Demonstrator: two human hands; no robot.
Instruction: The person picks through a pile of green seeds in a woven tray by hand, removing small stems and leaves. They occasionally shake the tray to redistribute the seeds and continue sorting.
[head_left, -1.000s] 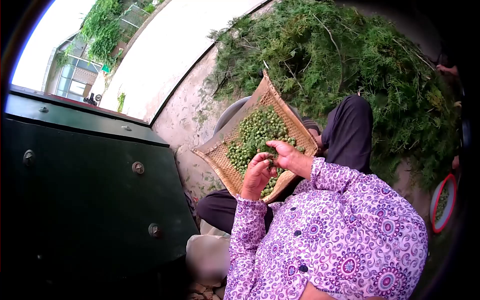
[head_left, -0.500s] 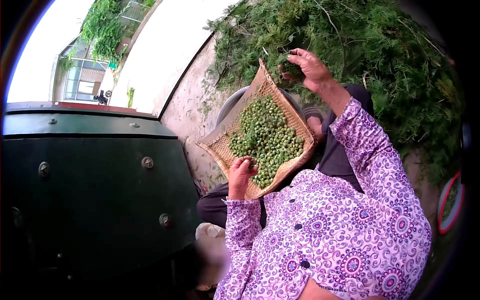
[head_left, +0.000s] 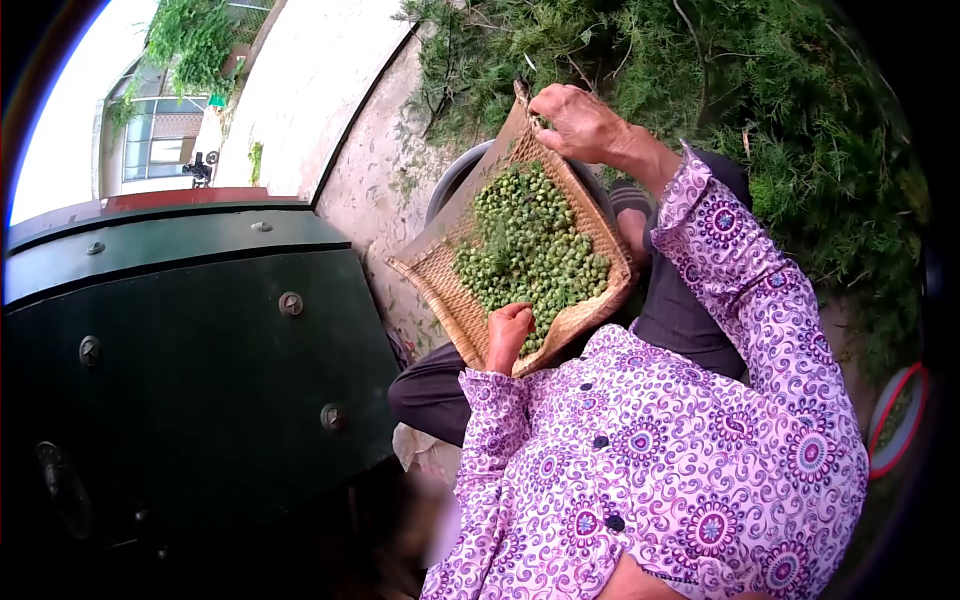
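A woven basket tray [head_left: 432,285] rests tilted over my lap, with a heap of small round green cones [head_left: 535,245] and a few leafy bits in it. At the near part of the heap, my left hand [head_left: 508,332] is closed with its fingertips down at the cones. What it pinches, if anything, is hidden. My right hand [head_left: 582,122] is closed at the tray's far pointed corner, its fingers bent over the rim. I cannot make out what lies between those fingers.
Cut evergreen branches [head_left: 780,130] are piled beyond and to the right. Under the tray shows part of a grey round basin [head_left: 455,180]. A dark green metal panel [head_left: 200,370] stands at the left. A red-rimmed round container [head_left: 893,425] is at the far right.
My right hand has come from over the branches to the tray's far corner. My left hand has shifted slightly right and up, closer over the cones.
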